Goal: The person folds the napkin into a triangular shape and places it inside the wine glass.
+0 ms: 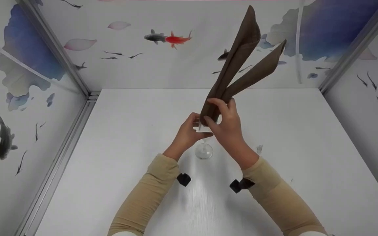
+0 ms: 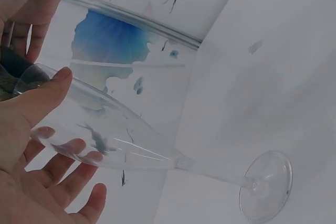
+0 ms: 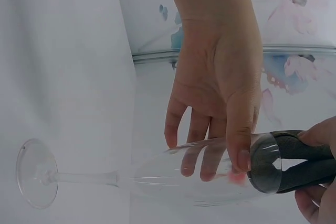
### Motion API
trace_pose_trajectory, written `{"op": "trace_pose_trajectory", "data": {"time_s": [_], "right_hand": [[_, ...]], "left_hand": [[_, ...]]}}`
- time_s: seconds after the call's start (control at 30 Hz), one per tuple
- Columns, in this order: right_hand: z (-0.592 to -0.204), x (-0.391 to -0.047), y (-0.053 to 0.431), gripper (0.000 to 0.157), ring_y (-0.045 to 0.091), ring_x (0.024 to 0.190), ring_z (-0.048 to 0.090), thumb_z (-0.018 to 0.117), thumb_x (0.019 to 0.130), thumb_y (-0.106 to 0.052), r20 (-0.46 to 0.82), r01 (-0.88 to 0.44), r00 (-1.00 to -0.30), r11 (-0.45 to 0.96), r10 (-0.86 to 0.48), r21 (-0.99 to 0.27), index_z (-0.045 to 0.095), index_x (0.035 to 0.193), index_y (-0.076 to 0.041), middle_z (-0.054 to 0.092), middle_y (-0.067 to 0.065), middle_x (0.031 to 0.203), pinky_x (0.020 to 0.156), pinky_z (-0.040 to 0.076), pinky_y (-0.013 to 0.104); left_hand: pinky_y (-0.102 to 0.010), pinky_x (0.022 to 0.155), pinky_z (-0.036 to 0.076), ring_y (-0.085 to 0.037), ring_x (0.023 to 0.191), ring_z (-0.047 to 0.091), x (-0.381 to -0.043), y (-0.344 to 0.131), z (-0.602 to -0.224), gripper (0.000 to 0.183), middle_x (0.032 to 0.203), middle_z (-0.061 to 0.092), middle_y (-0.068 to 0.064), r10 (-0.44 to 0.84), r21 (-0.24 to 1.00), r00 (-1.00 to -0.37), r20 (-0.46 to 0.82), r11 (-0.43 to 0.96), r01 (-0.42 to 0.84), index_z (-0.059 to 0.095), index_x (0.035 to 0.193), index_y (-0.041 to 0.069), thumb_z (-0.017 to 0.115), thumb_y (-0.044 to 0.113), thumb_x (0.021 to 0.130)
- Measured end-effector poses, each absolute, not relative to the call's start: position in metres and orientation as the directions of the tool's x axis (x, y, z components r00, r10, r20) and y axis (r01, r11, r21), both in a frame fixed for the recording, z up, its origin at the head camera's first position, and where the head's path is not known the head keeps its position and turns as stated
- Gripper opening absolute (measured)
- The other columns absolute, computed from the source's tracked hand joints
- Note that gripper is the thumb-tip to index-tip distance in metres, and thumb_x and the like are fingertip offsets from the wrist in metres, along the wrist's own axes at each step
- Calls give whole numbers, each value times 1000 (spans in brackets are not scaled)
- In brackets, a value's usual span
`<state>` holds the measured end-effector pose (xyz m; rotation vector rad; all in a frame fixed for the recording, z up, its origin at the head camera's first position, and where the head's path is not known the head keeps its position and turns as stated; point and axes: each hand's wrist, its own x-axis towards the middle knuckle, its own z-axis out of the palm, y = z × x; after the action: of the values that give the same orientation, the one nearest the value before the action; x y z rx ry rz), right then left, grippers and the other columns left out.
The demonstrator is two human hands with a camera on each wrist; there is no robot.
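Note:
My left hand grips a clear champagne flute around its bowl, thumb on one side and fingers on the other. The flute's stem and round foot show below that hand. A folded brown cloth napkin is pinched near its lower end by my right hand. Two rolled, pointed ends of the napkin spread upward to the right. Its dark bottom end sits just inside the flute's mouth, as the right wrist view shows. In that view the left hand reaches down across the bowl.
A white table lies beneath the hands. Around it stand white panels printed with fish and petals, joined by metal rails. A small pale, clear object lies beside the right wrist. Black cameras stick out from both wrists.

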<state>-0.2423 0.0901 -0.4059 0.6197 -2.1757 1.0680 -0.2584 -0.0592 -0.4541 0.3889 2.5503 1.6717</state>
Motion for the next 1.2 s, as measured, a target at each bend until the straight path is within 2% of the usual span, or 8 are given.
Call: {"op": "trace_pose_trajectory", "data": {"time_s": [0.37,0.7,0.93,1.1,1.2], "right_hand": [[-401,-242,87,48,19,91,55,75,79,7,601,-555,-794,511,-91,-656,56,120,-11,46,14,115,76,50,31],[-413,-242,85,49,22,101,57,76,80,6,500,-468,-861,529,-92,-709,55,121,-11,46,13,119,86,50,36],[-412,-238,91,53,23,113,52,77,82,-3,474,-463,-872,521,-121,-717,55,130,-13,46,14,124,94,47,40],[-411,-236,98,44,20,114,50,67,91,-7,475,-481,-869,466,-138,-743,52,133,-10,52,10,123,94,43,40],[-412,-236,103,33,17,109,53,57,95,-6,467,-475,-876,381,-121,-793,47,127,-6,57,7,117,90,41,39]], "left_hand": [[-37,97,44,-17,113,55,-259,-60,-462,56,117,60,3,235,924,-968,91,343,170,51,124,22,84,23,78],[-39,94,46,-19,115,53,-260,-61,-463,55,122,57,-1,231,936,-971,67,323,141,51,125,20,83,22,80],[-37,95,46,-20,115,53,-261,-60,-462,55,122,56,-2,234,932,-970,71,332,149,51,126,19,82,22,81],[-42,98,45,-20,115,53,-262,-61,-463,56,121,57,-2,250,939,-965,78,308,155,51,126,19,83,22,80],[-43,98,45,-21,117,53,-263,-62,-464,57,122,57,-1,253,944,-964,80,292,156,52,127,19,83,21,80]]}}
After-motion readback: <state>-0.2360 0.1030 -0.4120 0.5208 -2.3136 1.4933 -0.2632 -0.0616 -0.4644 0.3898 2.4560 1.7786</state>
